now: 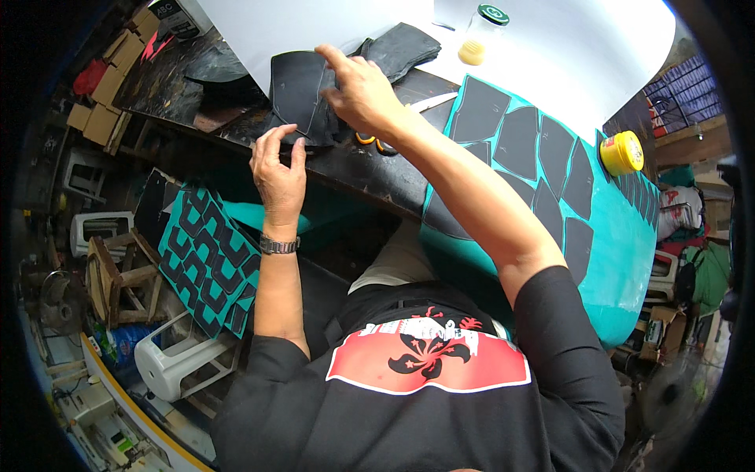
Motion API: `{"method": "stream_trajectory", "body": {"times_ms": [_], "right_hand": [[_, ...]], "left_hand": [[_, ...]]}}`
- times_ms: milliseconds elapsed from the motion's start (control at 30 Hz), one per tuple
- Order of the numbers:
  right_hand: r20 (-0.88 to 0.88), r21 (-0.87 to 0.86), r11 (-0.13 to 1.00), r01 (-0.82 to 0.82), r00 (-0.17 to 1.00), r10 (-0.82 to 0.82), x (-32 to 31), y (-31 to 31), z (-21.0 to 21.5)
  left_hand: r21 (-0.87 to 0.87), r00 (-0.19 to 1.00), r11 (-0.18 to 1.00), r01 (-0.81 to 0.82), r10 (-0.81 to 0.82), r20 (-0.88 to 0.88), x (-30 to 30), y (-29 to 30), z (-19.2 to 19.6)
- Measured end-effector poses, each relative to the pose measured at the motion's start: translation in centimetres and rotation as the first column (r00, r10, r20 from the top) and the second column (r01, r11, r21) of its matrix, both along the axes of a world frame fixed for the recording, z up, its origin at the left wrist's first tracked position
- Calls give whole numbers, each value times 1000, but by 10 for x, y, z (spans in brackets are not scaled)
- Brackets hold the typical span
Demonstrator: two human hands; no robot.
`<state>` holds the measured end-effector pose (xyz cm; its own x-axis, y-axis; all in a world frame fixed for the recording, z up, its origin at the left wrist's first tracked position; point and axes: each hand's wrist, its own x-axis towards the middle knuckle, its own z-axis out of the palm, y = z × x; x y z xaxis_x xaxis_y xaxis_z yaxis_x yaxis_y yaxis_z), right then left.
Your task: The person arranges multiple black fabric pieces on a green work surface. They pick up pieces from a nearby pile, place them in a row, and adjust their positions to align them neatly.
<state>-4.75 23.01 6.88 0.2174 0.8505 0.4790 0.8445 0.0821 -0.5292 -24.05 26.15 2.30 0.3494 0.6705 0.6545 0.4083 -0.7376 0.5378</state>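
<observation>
My left hand [279,177] is at the front edge of a dark table, its thumb and fingers apart beside the lower edge of a black cut panel [299,79]. Nothing shows between those fingers. Over the panel's right side reaches my right hand [363,93], index finger stretched out and thumb apart from it. Whether its fingertips touch the panel I cannot tell. Behind that hand lies a stack of black cut pieces [405,51]. Scissors with orange and black handles [376,145] lie partly hidden under my right wrist.
To the right, a teal sheet [609,252] bearing several black panels [519,141] drapes off the table. A yellow tub [621,153] and a green-lidded glass jar [477,35] stand farther back. Lower left are a patterned teal sheet [208,256] and a white stool [169,358].
</observation>
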Motion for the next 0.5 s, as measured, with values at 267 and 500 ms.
{"method": "stream_trajectory", "body": {"times_ms": [267, 500], "right_hand": [[56, -161, 958, 239, 971, -233, 4, 82, -12], [-384, 365, 919, -152, 874, 297, -32, 49, 16]], "left_hand": [[9, 996, 1000, 2, -1, -92, -10, 14, -13], [20, 977, 1000, 1, 4, -212, -13, 17, -5]]}}
